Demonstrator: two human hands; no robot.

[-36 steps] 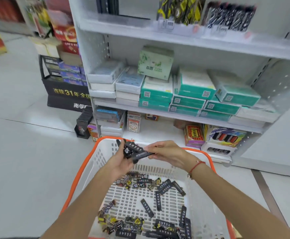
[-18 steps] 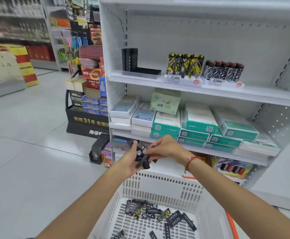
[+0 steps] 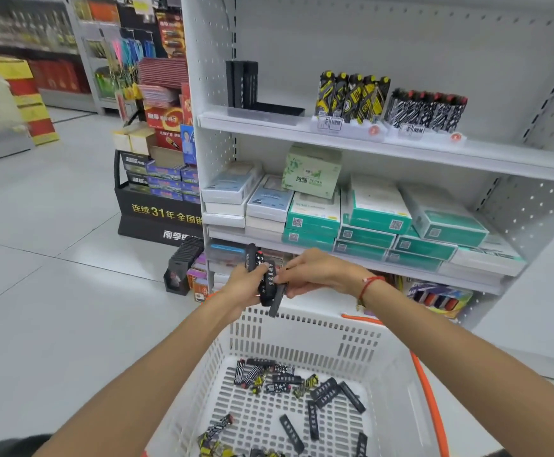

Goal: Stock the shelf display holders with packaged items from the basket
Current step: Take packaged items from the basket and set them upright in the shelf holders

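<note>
Head view, the only one. My left hand (image 3: 247,282) is curled round a small bunch of slim black packets (image 3: 262,275), held upright above the far rim of the basket (image 3: 302,328). One packet sticks up above my thumb, white print on black with a red bit near the top. My right hand (image 3: 315,273) comes in from the right; thumb and forefinger pinch one packet (image 3: 277,300) at the bottom of the bunch, which hangs tilted down past my left palm. Red string band (image 3: 369,285) on my right wrist.

Basket: white slotted plastic, orange handle (image 3: 430,390) lying down the right side. Loose packets (image 3: 288,380) are scattered on its floor: plain black ones, black-and-white patterned ones, a few yellow-and-black. More lie near the bottom edge, partly cut off.

Shelf unit (image 3: 400,150) stands straight ahead, white with a perforated back. Top shelf: black holder (image 3: 246,85) at the left with a few dark packs standing at its back, front part bare. To its right a yellow-black row (image 3: 351,97) in a clear holder, then a black-white row (image 3: 427,110) with red tops, just beside it. Middle shelf: stacked green boxes (image 3: 377,216) and white boxes (image 3: 232,189). Lower shelf is mostly hidden behind my hands.

Left of the unit, a black floor display (image 3: 160,212) with yellow lettering.
</note>
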